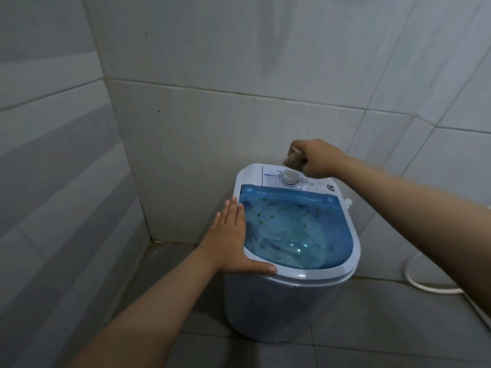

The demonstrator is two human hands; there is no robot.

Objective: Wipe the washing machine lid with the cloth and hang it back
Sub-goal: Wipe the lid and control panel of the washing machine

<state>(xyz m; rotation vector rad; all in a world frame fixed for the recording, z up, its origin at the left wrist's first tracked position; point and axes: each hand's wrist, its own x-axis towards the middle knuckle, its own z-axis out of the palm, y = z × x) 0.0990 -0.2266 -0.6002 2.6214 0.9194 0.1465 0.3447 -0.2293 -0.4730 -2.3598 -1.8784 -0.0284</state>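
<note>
A small white washing machine (287,306) stands in the corner of a tiled room. Its translucent blue lid (295,229) is closed and carries green specks and smears. My left hand (231,240) lies flat on the machine's left rim, fingers together, thumb along the front edge. My right hand (316,159) is a fist above the white control panel, just behind the round dial (289,177). A bunched greyish cloth (293,162) sticks out of that fist and hovers over the dial.
Pale tiled walls close in behind and to the left of the machine. A white hose (425,285) curls on the grey tiled floor at the right. A small white outlet (348,201) juts from the machine's right side.
</note>
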